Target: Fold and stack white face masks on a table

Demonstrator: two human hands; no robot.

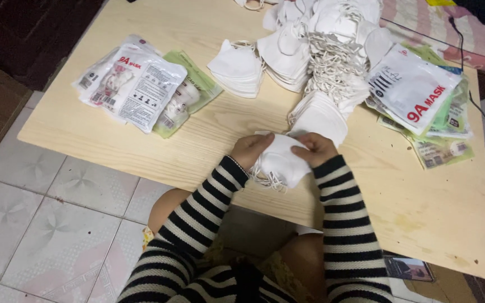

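Over a pale wooden table (141, 146) on tiled floor (40, 213), both hands' grips clamp white masks (280, 160).

Masks (280, 160) in my left hand (250, 149) and right hand (316, 147): soft white nonwoven cloth, matt, with thin stringy elastic loops. Same fabric on the loose piles (310, 50). Bench (197, 129): pale wood-grain top, smooth, low sheen, a few stains. Packets (136, 84) and (416, 90): glossy plastic film, crinkled, printed. Floor tiles (40, 207): glazed, smooth. My sleeves (343, 224): striped knit.
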